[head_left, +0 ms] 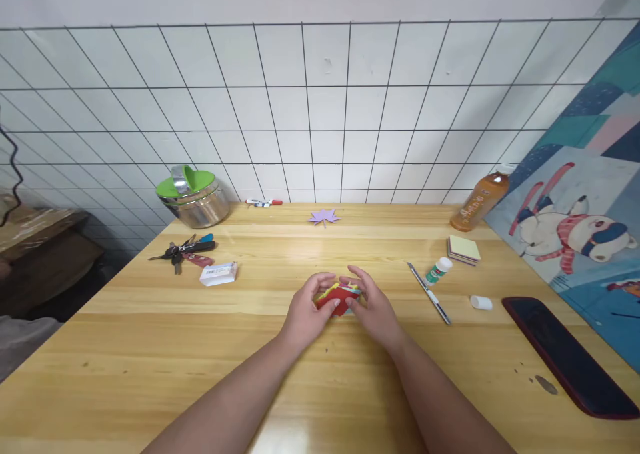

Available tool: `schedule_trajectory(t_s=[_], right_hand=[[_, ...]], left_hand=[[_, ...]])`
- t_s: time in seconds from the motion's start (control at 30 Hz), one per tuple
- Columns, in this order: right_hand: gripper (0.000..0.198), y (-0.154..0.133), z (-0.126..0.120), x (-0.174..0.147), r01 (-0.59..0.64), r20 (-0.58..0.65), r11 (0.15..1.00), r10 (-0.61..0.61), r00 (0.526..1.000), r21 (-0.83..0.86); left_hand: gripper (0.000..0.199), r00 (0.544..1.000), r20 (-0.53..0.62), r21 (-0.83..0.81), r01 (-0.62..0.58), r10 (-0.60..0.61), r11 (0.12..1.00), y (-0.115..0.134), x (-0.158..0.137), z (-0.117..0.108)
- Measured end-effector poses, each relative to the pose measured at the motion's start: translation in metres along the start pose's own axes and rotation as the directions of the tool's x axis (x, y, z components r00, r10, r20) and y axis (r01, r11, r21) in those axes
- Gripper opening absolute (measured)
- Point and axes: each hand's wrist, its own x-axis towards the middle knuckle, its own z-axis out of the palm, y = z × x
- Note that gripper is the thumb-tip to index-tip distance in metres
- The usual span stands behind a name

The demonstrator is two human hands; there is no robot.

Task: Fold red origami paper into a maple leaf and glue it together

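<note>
On the pale wooden table [260, 367], midway between its left and right edges, a person's left hand [306, 313] and right hand [374, 313] pinch a small bundle of red, yellow and light-blue paper [334, 302] between thumbs and curled fingers. A slim grey-and-white craft knife [430, 294] lies between the right hand and a green-and-white glue stick [438, 272]. A long black phone [570, 357] lies along the right edge. Beyond the hands, near the far edge, rests a purple paper leaf [324, 217]; a shiny steel pot with green lid [200, 206] occupies the far-left corner.
</note>
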Motion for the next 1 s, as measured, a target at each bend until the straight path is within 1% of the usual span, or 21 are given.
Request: schedule_trajectory(t_s=[0.1,0.17,0.2,0.27,0.33,0.37,0.43,0.5,0.57,0.63,0.7,0.77,0.87,0.93,1.0], right_hand=[[0.051,-0.001,-0.003,-0.002,0.004,0.012,0.996,-0.003,1.0,-0.084],[0.045,0.0,-0.004,-0.003,0.029,0.031,0.996,-0.026,0.999,-0.085],[0.045,0.0,-0.004,-0.004,0.055,0.036,0.996,-0.052,0.998,-0.064],[0.058,0.001,-0.004,-0.005,0.098,0.027,0.995,-0.098,0.995,-0.02],[0.074,0.004,-0.003,-0.005,0.088,0.016,0.996,-0.087,0.996,-0.027],[0.077,0.006,-0.002,-0.005,0.067,0.02,0.995,-0.066,0.998,-0.068],[0.069,0.009,-0.002,-0.007,0.059,0.053,0.971,-0.048,0.997,-0.232],[0.059,0.01,-0.002,-0.009,0.114,0.077,0.889,-0.089,0.993,-0.444],[0.057,0.009,-0.001,-0.011,0.146,0.103,0.778,-0.104,0.989,-0.61],[0.062,0.005,0.002,-0.014,0.109,0.103,0.695,-0.051,0.993,-0.711],[0.068,0.001,0.005,-0.016,0.05,0.077,0.645,0.014,0.997,-0.763],[0.074,-0.003,0.009,-0.017,0.022,0.065,0.636,0.044,0.997,-0.771],[0.075,-0.007,0.013,-0.017,0.038,0.095,0.656,0.052,0.994,-0.754],[0.068,-0.008,0.013,-0.016,0.032,0.089,0.657,0.053,0.995,-0.753],[0.053,-0.01,0.013,-0.015,0.024,0.073,0.671,0.044,0.996,-0.741]], left_hand=[[0.038,0.998,0.067,-0.028,0.011,-0.01,1.0,-0.003,-0.005,0.0],[0.033,0.995,0.098,0.022,0.006,-0.009,1.0,-0.003,-0.007,-0.001],[0.029,0.996,0.093,0.068,-0.001,-0.005,0.998,-0.003,-0.007,-0.002],[0.027,0.998,0.064,0.149,-0.002,-0.008,0.989,-0.004,-0.006,-0.004],[0.033,0.998,0.061,0.182,0.014,-0.025,0.983,-0.005,-0.005,-0.005],[0.036,0.997,0.075,0.19,0.019,-0.033,0.982,-0.006,-0.005,-0.005],[0.033,0.994,0.106,0.214,0.01,-0.034,0.977,-0.006,-0.006,-0.005],[0.027,0.994,0.106,0.223,-0.021,-0.003,0.975,-0.005,-0.008,-0.003],[0.031,0.995,0.082,0.195,-0.074,0.059,0.978,-0.002,-0.011,-0.002],[0.041,0.993,0.05,0.16,-0.118,0.111,0.98,0.001,-0.013,0.001],[0.047,0.994,0.002,0.13,-0.11,0.111,0.985,0.004,-0.013,0.003],[0.047,0.996,-0.042,0.061,-0.081,0.083,0.995,0.006,-0.012,0.005],[0.043,0.995,-0.06,-0.131,-0.092,0.084,0.987,0.008,-0.009,0.006],[0.041,0.991,-0.063,-0.239,-0.13,0.118,0.962,0.009,-0.008,0.006],[0.042,0.987,-0.068,-0.263,-0.157,0.144,0.952,0.009,-0.009,0.005]])
